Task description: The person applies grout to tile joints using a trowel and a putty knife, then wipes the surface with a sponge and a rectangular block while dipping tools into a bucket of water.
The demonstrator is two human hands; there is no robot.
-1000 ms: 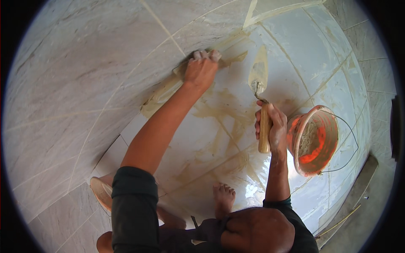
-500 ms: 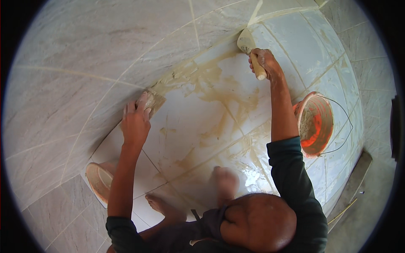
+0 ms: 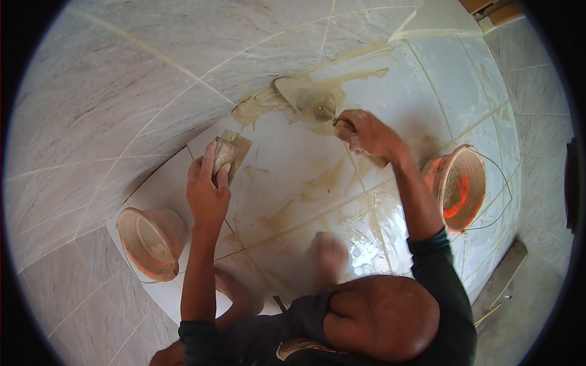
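Spreading pale grout with a trowel in the right hand while the left hand presses a sponge pad to the floor.

Right hand is closed round the trowel's handle, blade laid flat on a far tile joint where the wet grout is heaped, seemingly so the paste is pushed into the seam. Left hand grips the smeared pad with fingers curled over it, flat on the white tile just near of that heap, apparently ready for wiping smears. An orange bucket stands right of the right forearm, within reach; a second orange bucket sits left of the left arm. Bare feet rest on the smeared tiles near the body, and nothing lies between blade and joint.
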